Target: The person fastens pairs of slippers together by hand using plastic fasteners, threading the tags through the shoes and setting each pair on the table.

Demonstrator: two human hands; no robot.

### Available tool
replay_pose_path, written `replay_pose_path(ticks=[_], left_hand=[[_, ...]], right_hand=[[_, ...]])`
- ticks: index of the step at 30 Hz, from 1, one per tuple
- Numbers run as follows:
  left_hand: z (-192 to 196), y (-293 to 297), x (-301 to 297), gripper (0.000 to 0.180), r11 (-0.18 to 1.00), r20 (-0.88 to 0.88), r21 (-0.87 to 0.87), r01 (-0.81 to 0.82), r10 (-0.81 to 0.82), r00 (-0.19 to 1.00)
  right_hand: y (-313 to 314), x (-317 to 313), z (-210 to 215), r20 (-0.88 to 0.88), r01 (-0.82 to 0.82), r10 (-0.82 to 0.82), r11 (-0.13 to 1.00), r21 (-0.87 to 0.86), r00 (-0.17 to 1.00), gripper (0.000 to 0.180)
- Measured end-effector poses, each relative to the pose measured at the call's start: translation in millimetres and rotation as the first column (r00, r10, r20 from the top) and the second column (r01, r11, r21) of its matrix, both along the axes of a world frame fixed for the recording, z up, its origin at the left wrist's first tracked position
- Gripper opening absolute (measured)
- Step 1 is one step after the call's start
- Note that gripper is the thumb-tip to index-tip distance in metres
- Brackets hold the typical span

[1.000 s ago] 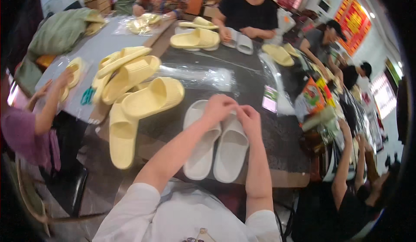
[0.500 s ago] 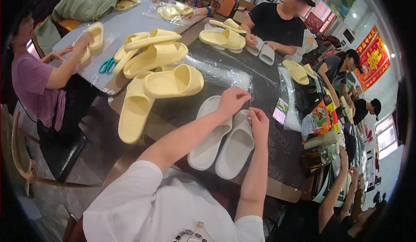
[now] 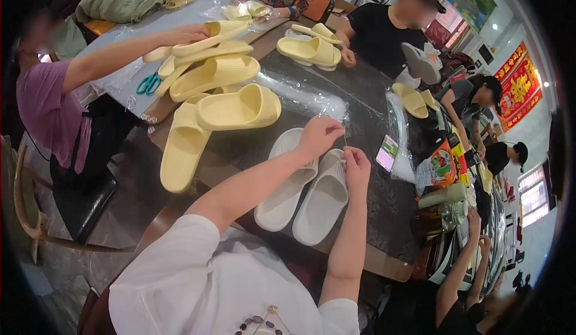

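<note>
Evidently, we have the pair of pale grey, open-heeled slippers with ribbed straps point(image 3: 318, 213) side by side on the dark, patterned tabletop point(image 3: 389, 218), straight before our body, straps away from us and bare footbeds toward us; we judge that this puts both straps within easy reach. The loose heap of pale yellow, smooth-soled slippers point(image 3: 237, 108) lies to our left, apart from the grey pair, presumably so that the two colours do not mix. A long, glossy sheaf of clear plastic film point(image 3: 306, 101) lies just beyond the pair, and a flat phone with a lit screen point(image 3: 387, 152) rests to the right, both seemingly placed to be near without crowding our fingers. Our left hand point(image 3: 321, 135) hangs over the strap end of the left grey slipper, thumb and forefinger closed to a pinch. Our right hand point(image 3: 356, 163) is at the strap of the right one, its fingertips likewise drawn together. Between them runs what looks like a thin, pale strand point(image 3: 345, 141), gripped from both sides, probably to control so fine a thing; whether the right hand also touches the slipper, we cannot tell.
</note>
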State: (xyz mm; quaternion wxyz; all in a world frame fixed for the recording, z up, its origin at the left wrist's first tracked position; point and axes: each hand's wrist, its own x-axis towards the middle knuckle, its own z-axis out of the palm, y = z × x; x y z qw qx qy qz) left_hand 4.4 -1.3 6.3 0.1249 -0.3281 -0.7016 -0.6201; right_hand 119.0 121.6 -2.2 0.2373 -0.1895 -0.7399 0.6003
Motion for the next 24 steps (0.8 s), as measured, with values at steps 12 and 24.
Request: replay_pose_path(ticks=[12,24], left_hand=[[35.9,-26.2,19.4,0.043,0.869,-0.519,-0.464,-0.172,-0.11,0.848],[123.6,-271.9,1.5,0.053,0.78,-0.553,-0.569,-0.263,-0.126,0.824]], right_hand=[[-47.7,19.0,29.0,-0.283,0.352,-0.223,0.731,0.584,0.933,0.013],[-104.0,81.0,12.4,-0.301,-0.015,0.24,0.804,0.595,0.923,0.012]])
